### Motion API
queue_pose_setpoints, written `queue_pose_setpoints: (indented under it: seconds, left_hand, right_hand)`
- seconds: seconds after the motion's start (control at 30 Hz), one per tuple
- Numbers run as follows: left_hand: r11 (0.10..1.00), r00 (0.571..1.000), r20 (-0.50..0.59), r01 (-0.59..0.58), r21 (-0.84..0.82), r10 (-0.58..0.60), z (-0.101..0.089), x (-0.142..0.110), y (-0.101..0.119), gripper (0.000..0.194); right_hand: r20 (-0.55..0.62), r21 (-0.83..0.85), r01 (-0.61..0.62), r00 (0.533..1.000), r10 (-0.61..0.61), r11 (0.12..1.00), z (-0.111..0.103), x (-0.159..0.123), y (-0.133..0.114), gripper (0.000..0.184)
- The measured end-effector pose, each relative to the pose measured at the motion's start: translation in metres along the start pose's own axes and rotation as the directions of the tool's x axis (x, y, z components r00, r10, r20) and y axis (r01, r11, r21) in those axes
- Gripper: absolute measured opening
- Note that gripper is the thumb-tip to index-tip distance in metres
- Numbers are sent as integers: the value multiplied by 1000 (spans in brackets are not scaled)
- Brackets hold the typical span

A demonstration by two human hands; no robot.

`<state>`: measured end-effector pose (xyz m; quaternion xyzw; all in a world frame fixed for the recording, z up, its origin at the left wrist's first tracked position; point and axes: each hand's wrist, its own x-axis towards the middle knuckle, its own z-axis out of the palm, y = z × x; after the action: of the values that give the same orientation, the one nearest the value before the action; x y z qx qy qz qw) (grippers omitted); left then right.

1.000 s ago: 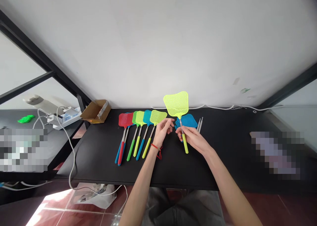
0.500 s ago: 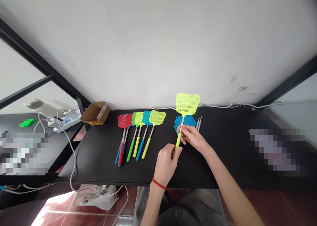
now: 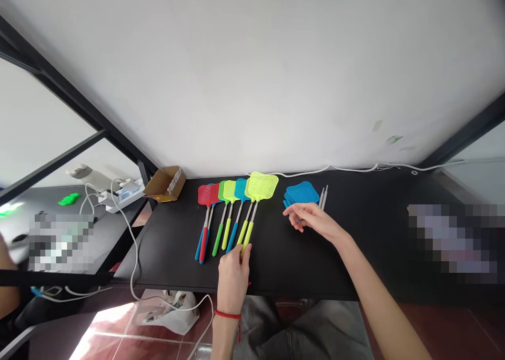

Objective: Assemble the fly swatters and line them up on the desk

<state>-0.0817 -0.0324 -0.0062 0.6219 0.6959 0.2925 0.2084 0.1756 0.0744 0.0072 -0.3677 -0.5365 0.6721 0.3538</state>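
Observation:
My left hand point(image 3: 233, 270) grips the lower end of a yellow-green fly swatter point(image 3: 263, 186), whose mesh head lies over the right end of a row of swatters. That row holds a red swatter point(image 3: 204, 194), a green one point(image 3: 218, 237), a blue one point(image 3: 234, 231) and other yellow-green ones, heads toward the wall. My right hand point(image 3: 311, 219) hovers with loosely bent fingers apart and nothing in them. It partly covers a stack of blue swatter heads point(image 3: 303, 192). Beside that stack lie thin grey rods point(image 3: 324, 196).
A cardboard box point(image 3: 165, 184) stands at the black table's point(image 3: 177, 234) back left. Left of it are a white power strip point(image 3: 124, 194) and a cable hanging over the front edge. A white cable point(image 3: 355, 167) runs along the wall. Part of another person point(image 3: 8, 281) shows at far left.
My left hand has carried the yellow-green fly swatter left and down to the row's right end. My right hand has let go of its shaft and stays near the blue heads.

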Motion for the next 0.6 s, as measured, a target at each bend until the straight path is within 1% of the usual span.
queue_pose_setpoints:
  seconds: [0.1,0.2,0.33,0.4,0.5,0.57,0.6]
  left_hand:
    - [994,999,15,43,103,-45,0,5,-3,39]
    - [973,996,33,74,217,-83,1,12,3,39]
    - [925,990,37,111,363,-134,1,19,13,40]
    - [907,989,34,119,404,-145,1,22,15,34]
    - [895,991,36,103,435,-131,1,27,15,21]
    - [885,991,40,96,455,-128,2,30,13,21]
    - [881,990,43,100,463,-135,2,31,12,22]
  right_hand:
    - [-29,-23,0,1000,-1,1000,0,-1,-1,46]
    - [-52,-44,-4,999,2,999,0,-1,-2,46]
    - [-52,-58,0,999,-3,998,-1,0,-2,47]
    - [-53,-64,5,999,-9,998,-1,0,-3,46]
    - [-52,-66,17,998,-21,998,-1,-1,-3,46]
    - [-81,-72,37,996,-43,997,-3,-2,-4,45]
    - [-123,-76,51,991,-60,996,-5,-3,-4,45]
